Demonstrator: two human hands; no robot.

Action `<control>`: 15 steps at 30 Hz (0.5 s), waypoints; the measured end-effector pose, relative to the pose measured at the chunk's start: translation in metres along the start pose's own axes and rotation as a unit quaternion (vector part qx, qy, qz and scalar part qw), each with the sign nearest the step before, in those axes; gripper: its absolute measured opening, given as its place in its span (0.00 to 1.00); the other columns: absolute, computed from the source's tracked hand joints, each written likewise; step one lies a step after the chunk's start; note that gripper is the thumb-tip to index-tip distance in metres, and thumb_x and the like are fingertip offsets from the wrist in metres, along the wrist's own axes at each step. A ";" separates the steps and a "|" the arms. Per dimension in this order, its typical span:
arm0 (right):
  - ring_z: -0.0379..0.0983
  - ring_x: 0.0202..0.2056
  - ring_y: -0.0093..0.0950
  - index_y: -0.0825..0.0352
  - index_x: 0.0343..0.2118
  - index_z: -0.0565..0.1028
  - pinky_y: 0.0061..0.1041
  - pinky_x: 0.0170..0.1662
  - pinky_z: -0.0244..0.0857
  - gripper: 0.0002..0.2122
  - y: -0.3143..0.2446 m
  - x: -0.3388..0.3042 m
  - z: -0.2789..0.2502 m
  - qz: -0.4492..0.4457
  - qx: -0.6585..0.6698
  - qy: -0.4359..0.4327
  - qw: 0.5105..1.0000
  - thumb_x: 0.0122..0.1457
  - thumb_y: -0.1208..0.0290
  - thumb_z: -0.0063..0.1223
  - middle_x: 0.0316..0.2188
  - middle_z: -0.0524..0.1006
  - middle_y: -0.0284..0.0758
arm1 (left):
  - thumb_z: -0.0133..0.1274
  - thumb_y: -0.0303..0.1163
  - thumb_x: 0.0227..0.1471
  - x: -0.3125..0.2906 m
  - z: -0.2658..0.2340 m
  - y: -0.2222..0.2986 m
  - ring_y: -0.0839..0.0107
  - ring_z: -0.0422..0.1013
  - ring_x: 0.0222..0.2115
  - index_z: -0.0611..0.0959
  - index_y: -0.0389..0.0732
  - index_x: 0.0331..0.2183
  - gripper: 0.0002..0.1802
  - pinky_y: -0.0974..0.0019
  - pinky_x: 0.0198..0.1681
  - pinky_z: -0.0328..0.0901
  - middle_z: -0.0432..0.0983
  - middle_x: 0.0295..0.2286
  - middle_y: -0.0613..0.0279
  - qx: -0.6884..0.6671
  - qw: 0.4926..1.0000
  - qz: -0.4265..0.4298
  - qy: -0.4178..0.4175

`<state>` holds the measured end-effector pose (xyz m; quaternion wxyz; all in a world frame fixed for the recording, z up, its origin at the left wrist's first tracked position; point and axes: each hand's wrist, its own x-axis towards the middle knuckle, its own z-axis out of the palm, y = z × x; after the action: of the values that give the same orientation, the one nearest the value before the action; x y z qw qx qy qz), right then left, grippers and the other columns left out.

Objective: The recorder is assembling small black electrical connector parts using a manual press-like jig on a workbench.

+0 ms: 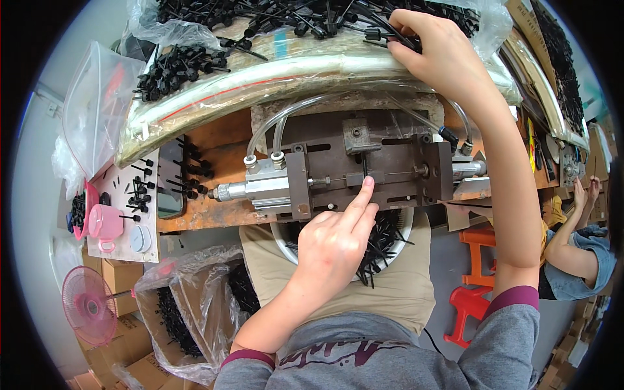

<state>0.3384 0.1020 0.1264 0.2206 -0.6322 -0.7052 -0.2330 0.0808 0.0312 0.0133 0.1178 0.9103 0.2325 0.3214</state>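
Note:
My left hand (333, 242) reaches over the front of a dark metal fixture (396, 188), its index finger stretched out and the other fingers partly curled. That fingertip touches, or lies just over, a small block at the fixture's middle, where a thin black stemmed part (365, 161) stands. Nothing shows in this hand; its thumb is hidden. Farther off, my right hand (437, 49) is at the heap of black stemmed plastic parts (312, 18), thumb and fingers closed around one or more of them. Its grip partly hides how many pieces it holds.
Air cylinders (270, 185) with clear hoses flank the fixture on the wooden bench (227, 146). Below it, a white bucket (406, 237) of black parts sits between my legs. A pink cup (105, 221), pink fan (90, 305), lined carton (188, 312) and red stool (465, 312) stand around. Another person (575, 257) works at right.

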 end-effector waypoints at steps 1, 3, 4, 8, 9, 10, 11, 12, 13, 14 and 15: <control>0.77 0.34 0.27 0.69 0.39 0.79 0.25 0.41 0.69 0.11 0.001 -0.002 -0.002 0.032 0.042 -0.005 0.999 0.55 0.68 0.60 0.32 0.81 0.37 | 0.67 0.26 0.39 0.000 0.000 0.000 0.68 0.76 0.22 0.84 0.37 0.33 0.14 0.69 0.27 0.70 0.78 0.49 0.57 0.000 1.000 0.001 0.000; 0.77 0.34 0.30 0.69 0.39 0.78 0.27 0.42 0.69 0.12 0.001 -0.007 -0.008 0.095 0.124 -0.015 0.988 0.55 0.68 0.60 0.31 0.81 0.39 | 0.67 0.26 0.39 0.000 -0.001 0.000 0.68 0.76 0.22 0.84 0.37 0.33 0.14 0.69 0.27 0.70 0.78 0.49 0.57 0.000 1.000 0.005 -0.001; 0.75 0.32 0.24 0.68 0.39 0.80 0.24 0.39 0.69 0.12 0.012 -0.008 -0.003 0.077 0.118 0.002 0.990 0.56 0.67 0.61 0.29 0.80 0.34 | 0.67 0.26 0.39 0.000 -0.003 0.000 0.68 0.76 0.22 0.84 0.37 0.33 0.14 0.69 0.27 0.70 0.78 0.49 0.57 -0.006 1.000 0.004 -0.008; 0.69 0.28 0.10 0.65 0.41 0.82 0.14 0.31 0.62 0.13 0.031 -0.012 -0.005 0.218 0.347 -0.009 0.912 0.57 0.64 0.63 0.26 0.77 0.24 | 0.67 0.28 0.40 -0.001 -0.012 0.002 0.69 0.76 0.22 0.84 0.37 0.34 0.15 0.70 0.26 0.70 0.79 0.48 0.57 -0.035 0.999 0.004 -0.018; 0.69 0.28 0.11 0.65 0.41 0.82 0.14 0.31 0.62 0.12 0.034 -0.014 -0.002 0.225 0.365 0.003 0.903 0.57 0.64 0.63 0.26 0.77 0.24 | 0.67 0.28 0.41 -0.002 -0.014 0.004 0.69 0.76 0.22 0.84 0.38 0.34 0.15 0.70 0.26 0.70 0.79 0.48 0.57 -0.041 0.999 0.006 -0.016; 0.69 0.27 0.11 0.65 0.41 0.82 0.14 0.31 0.62 0.12 0.038 -0.014 0.000 0.232 0.382 0.015 0.894 0.57 0.64 0.63 0.26 0.77 0.24 | 0.68 0.30 0.41 -0.002 -0.017 0.006 0.69 0.76 0.22 0.85 0.38 0.36 0.16 0.70 0.26 0.70 0.79 0.47 0.57 -0.051 0.998 0.007 -0.020; 0.69 0.27 0.12 0.65 0.41 0.83 0.14 0.31 0.62 0.12 0.042 -0.014 0.002 0.240 0.399 0.028 0.885 0.57 0.64 0.63 0.26 0.77 0.24 | 0.68 0.31 0.41 -0.001 -0.019 0.007 0.69 0.76 0.23 0.85 0.38 0.37 0.18 0.70 0.27 0.70 0.79 0.47 0.58 -0.061 0.998 0.009 -0.025; 0.69 0.27 0.12 0.66 0.40 0.83 0.15 0.31 0.62 0.12 0.045 -0.015 0.003 0.243 0.404 0.027 0.882 0.57 0.64 0.64 0.26 0.77 0.24 | 0.68 0.33 0.41 -0.001 -0.022 0.009 0.69 0.76 0.23 0.85 0.38 0.38 0.19 0.70 0.27 0.69 0.80 0.47 0.58 -0.070 0.997 0.009 -0.030; 0.69 0.27 0.12 0.66 0.40 0.83 0.15 0.31 0.62 0.12 0.046 -0.016 0.005 0.247 0.404 0.029 0.880 0.57 0.64 0.64 0.26 0.77 0.24 | 0.69 0.33 0.41 0.004 -0.026 0.013 0.69 0.77 0.25 0.85 0.38 0.39 0.21 0.70 0.28 0.70 0.80 0.46 0.58 -0.071 0.997 0.009 -0.020; 0.69 0.27 0.12 0.65 0.40 0.83 0.15 0.31 0.62 0.12 0.047 -0.017 0.006 0.251 0.404 0.032 0.879 0.57 0.64 0.63 0.26 0.77 0.24 | 0.69 0.34 0.41 0.011 -0.030 0.018 0.68 0.77 0.27 0.84 0.38 0.41 0.23 0.70 0.29 0.70 0.80 0.46 0.57 -0.073 0.997 0.010 -0.010; 0.69 0.27 0.12 0.65 0.40 0.83 0.15 0.31 0.62 0.12 0.047 -0.017 0.007 0.255 0.406 0.033 0.877 0.57 0.64 0.63 0.26 0.77 0.24 | 0.70 0.35 0.40 0.018 -0.031 0.020 0.68 0.77 0.29 0.84 0.37 0.42 0.25 0.69 0.30 0.71 0.80 0.46 0.57 -0.074 0.997 0.009 0.000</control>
<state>0.3870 0.0973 0.1126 0.5324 -0.6373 -0.5446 0.1176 0.0801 0.0250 0.0536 0.1819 0.9013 0.1998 0.3386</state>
